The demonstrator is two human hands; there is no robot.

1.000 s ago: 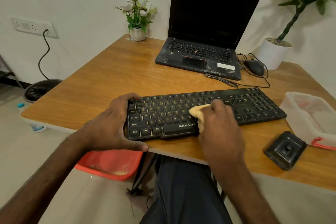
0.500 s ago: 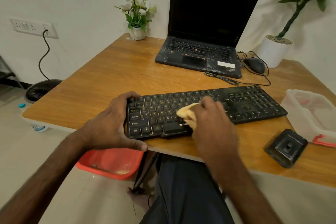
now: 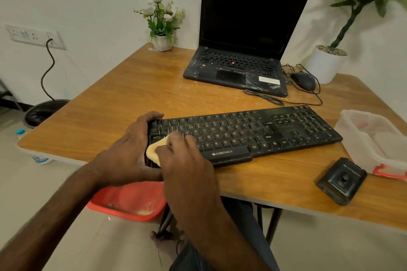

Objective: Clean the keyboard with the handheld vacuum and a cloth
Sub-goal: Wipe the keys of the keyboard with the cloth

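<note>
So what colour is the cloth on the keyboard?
Pale yellow; the cloth shows best in the head view.

The keyboard (image 3: 242, 132) shows "ZEBRONICS" on its front edge and "Tab" on 1 key; the laptop (image 3: 233, 66) palm rest reads "ThinkPad".

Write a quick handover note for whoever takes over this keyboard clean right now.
Left hand grips the keyboard's left end, steadying it on the table.
Right hand holds the yellow cloth on the left-end keys.
Small black device, probably the vacuum, lies right of the keyboard near the table's front edge, no hand on it.
Done: cloth wiping underway; how much is clean, cannot tell.
Left: wipe the remaining keys; vacuum if not yet used.
</note>
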